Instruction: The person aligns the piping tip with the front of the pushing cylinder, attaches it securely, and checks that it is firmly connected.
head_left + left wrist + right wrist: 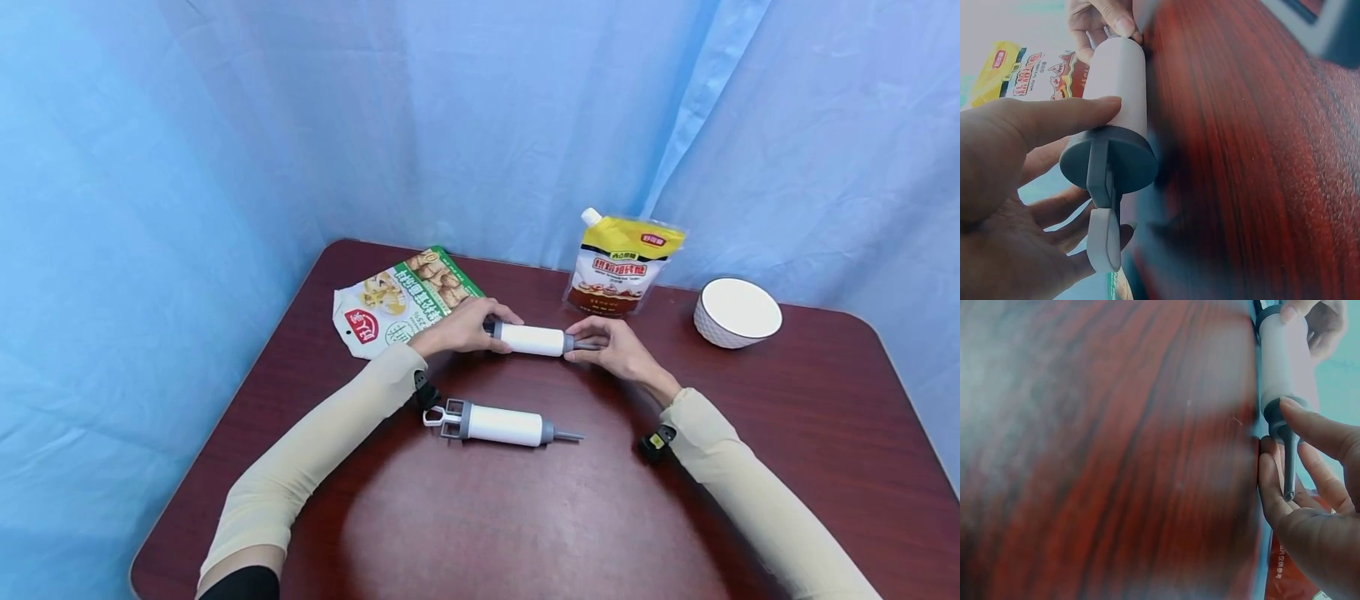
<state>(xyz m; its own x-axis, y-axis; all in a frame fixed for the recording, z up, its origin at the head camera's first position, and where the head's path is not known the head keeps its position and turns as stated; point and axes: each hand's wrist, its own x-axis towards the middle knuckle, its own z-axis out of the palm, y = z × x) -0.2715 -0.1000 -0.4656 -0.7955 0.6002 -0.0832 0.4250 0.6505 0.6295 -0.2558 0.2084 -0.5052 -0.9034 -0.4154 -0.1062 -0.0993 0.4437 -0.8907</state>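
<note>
A white piping syringe (pixel 532 340) with grey ends lies crosswise between both hands, close over the table. My left hand (pixel 472 326) grips its handle end, the thumb along the white barrel (pixel 1125 81). Below that hand's thumb, the pull handle (pixel 1105 240) sticks out behind the grey end cap (pixel 1138 164) in the left wrist view. At the other end my right hand (pixel 621 350) pinches the grey nozzle cap, thumb on top, and the thin nozzle (pixel 1290 465) points between thumb and fingers. Nearer to me, a second similar syringe (pixel 506 425) rests on the table, its nozzle pointing right.
Behind the left hand lies a green and white food packet (pixel 405 300). A spouted pouch (pixel 622 267) in yellow, white and brown stands at the back, with a white bowl (pixel 738 312) to its right. Blue curtains (pixel 487 125) hang behind the dark red table (pixel 525 525).
</note>
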